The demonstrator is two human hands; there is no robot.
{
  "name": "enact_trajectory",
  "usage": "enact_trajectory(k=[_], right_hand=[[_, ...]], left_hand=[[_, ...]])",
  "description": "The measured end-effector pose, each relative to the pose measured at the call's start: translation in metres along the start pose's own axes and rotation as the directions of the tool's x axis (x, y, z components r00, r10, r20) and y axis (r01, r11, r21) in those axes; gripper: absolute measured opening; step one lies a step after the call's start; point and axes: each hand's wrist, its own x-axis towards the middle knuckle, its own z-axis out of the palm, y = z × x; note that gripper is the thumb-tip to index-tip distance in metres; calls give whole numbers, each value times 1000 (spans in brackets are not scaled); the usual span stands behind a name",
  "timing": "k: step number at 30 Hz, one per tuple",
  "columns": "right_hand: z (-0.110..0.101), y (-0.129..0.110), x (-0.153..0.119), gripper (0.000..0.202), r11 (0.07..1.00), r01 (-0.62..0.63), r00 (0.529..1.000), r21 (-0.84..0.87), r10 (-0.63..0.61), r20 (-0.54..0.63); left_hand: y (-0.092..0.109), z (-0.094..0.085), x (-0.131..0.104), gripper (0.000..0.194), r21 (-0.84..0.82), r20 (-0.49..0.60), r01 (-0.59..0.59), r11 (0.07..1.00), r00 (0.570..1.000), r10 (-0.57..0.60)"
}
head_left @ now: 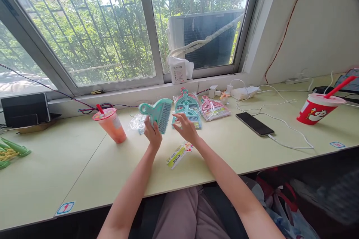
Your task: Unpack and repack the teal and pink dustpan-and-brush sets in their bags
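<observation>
Head view: a pale table [238,145] runs beneath a barred window [106,44], whose sill bears a white box [178,74] behind and right of the turquoise dustpan-and-brush set [155,111]. That set is raised over the table, bristles facing right, the fingers of the left hand [153,134] closed around its lower part. The right hand [187,129] is just to the set's right, its fingers spread and loosely bent; I cannot tell whether a fingertip touches it. Left of the set stands a clear cup [113,129] of orange-pink drink with a red straw; far to its right is a red cup [316,111], contents hidden. Beyond the set and to its right lie clear packages [194,114] holding turquoise and pink sets, while a crumpled clear wrapper [136,122] lies just left of it. A printed card [178,155] lies nearer the person than the set, between the forearms. Well right of the set, a phone [254,124] trails a white cable [288,144].
</observation>
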Motion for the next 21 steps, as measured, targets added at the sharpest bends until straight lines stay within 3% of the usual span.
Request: enact_trajectory(k=[3, 5, 9, 13, 16, 21], right_hand=[[-1, -3, 0, 45, 991, -8, 998, 131, 17, -66], [-1, -1, 1, 42, 979, -31, 995, 199, 50, -91], [1, 0, 4, 37, 927, -64, 992, 369, 101, -81], [1, -5, 8, 37, 865, -165, 969, 473, 232, -88], [-1, -6, 10, 38, 848, -189, 948, 495, 288, -132], [-7, -2, 14, 39, 779, -171, 953, 603, 285, -99]], left_hand=[[8, 3, -14, 51, -34, 215, -191, 981, 957, 194], [11, 4, -18, 50, -45, 294, -245, 969, 923, 247], [11, -1, -10, 53, -39, 361, -326, 945, 877, 317], [10, -6, -1, 53, -50, 410, -396, 917, 829, 380], [13, -6, -1, 53, -53, 421, -392, 919, 825, 376], [22, -1, -6, 59, -99, 391, -309, 946, 862, 322]])
